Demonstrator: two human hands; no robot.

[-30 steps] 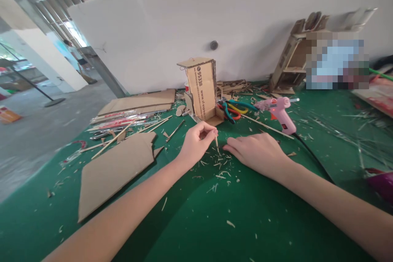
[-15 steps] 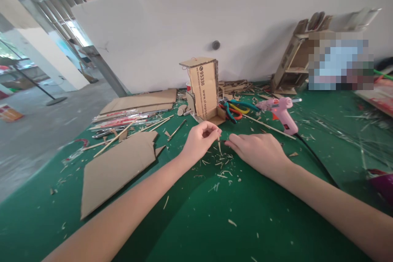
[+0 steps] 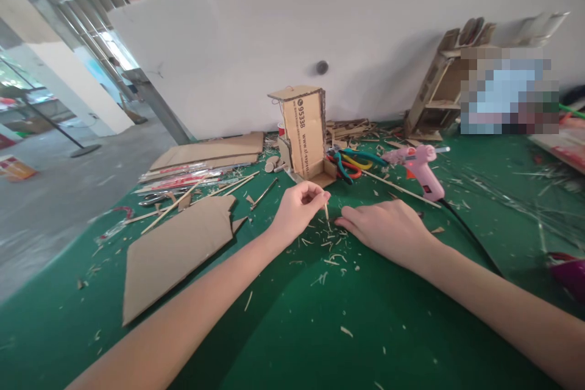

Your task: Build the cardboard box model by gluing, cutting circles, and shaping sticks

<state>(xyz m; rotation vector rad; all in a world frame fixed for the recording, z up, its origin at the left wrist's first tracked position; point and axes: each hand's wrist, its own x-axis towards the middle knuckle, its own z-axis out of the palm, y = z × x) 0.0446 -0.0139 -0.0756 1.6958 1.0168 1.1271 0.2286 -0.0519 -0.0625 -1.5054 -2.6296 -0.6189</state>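
Observation:
My left hand (image 3: 301, 208) pinches the top of a short, thin wooden stick (image 3: 326, 213) between thumb and fingertips; the stick points down at the green table (image 3: 283, 329). Close to its lower end is my right hand (image 3: 388, 225), fingers curled closed with the knuckles up. A small dark bit shows at those fingertips, but what they hold is hidden. Pale wood shavings (image 3: 336, 259) lie scattered beneath both hands. Just behind them stands an upright cardboard piece (image 3: 307, 134) with printed text.
Pliers (image 3: 342, 166) and a pink glue gun (image 3: 423, 170) with a black cord lie to the right. A flat cardboard sheet (image 3: 178, 256), thin sticks and a metal tool (image 3: 264, 193) are on the left. A cardboard shelf (image 3: 432, 91) leans near the white wall.
My right hand has moved slightly down along the stick toward its lower end. My left hand keeps its pinch and has hardly moved.

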